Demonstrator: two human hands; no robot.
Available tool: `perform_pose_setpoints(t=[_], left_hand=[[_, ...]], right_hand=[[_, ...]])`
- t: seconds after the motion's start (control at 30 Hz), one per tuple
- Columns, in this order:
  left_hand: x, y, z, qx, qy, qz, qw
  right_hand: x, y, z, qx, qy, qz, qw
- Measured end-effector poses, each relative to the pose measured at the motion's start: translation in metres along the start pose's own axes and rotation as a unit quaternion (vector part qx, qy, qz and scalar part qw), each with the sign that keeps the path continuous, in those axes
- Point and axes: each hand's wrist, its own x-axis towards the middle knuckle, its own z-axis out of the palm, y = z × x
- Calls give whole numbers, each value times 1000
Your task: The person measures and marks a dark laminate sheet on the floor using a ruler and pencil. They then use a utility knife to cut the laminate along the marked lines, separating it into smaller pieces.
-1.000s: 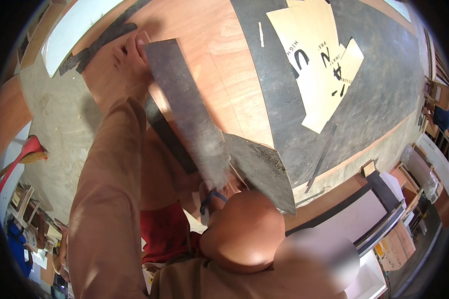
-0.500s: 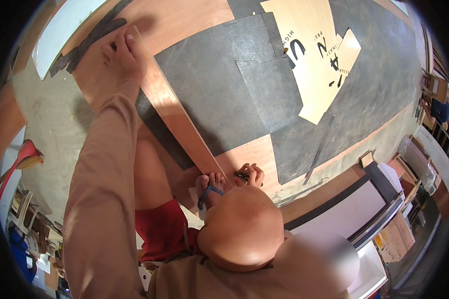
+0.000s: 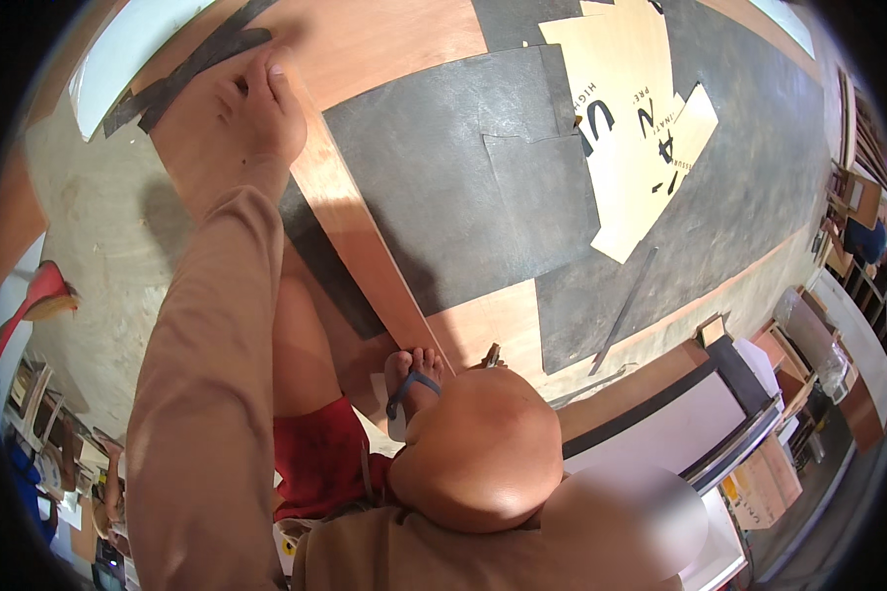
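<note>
A long, narrow wooden strip [image 3: 350, 222] lies slantwise over black sheet material and reddish plywood. My left hand [image 3: 268, 113] grips its far end, thumb along one side and fingers curled on the other. At the near end, my sandalled foot [image 3: 419, 379] rests against the strip. My raised knee hides nearly all of my right hand [image 3: 493, 356]; only a small bit shows above the knee, close to the strip's near end. Whether it holds anything is hidden. The large black sheet [image 3: 434, 187] spreads to the right of the strip, with an overlapping piece on it.
Pale lettered board pieces [image 3: 631, 148] lie on the black sheet. A thin dark strip [image 3: 625, 310] lies near its right edge. Black scraps [image 3: 202, 69] are at the far left. A red-handled brush [image 3: 44, 295] is at the left, and a framed panel [image 3: 660, 419] stands at the right.
My right hand, visible before beside the foot with fingers curled round something dark, has drawn back behind the knee. The left hand keeps its hold; the view has shifted slightly.
</note>
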Motion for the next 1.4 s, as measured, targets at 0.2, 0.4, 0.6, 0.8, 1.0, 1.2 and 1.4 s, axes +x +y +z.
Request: perform_pose_setpoints(t=[0.2, 0.4, 0.6, 0.8, 1.0, 1.2, 1.4], left_hand=[[-8, -9, -2, 0, 0, -21, 1000], [-2, 0, 3, 1, 5, -25, 1000], [-1, 10, -6, -3, -7, -38, 999], [-3, 9, -6, 9, -2, -50, 999], [-5, 10, -7, 6, -15, -51, 999], [0, -18, 0, 7, 3, -18, 1000], [6, -10, 5, -33, -13, 4, 999]], right_hand=[[42, -167, -86, 349, -21, -84, 933], [132, -349, -97, 142, -88, -305, 938], [181, -394, -53, 121, -168, -292, 934], [181, -410, -28, 56, -59, -332, 940], [176, -421, -35, -9, -84, -302, 949], [176, -433, -32, -29, -121, -241, 963], [114, -291, -19, -129, -179, -239, 946]])
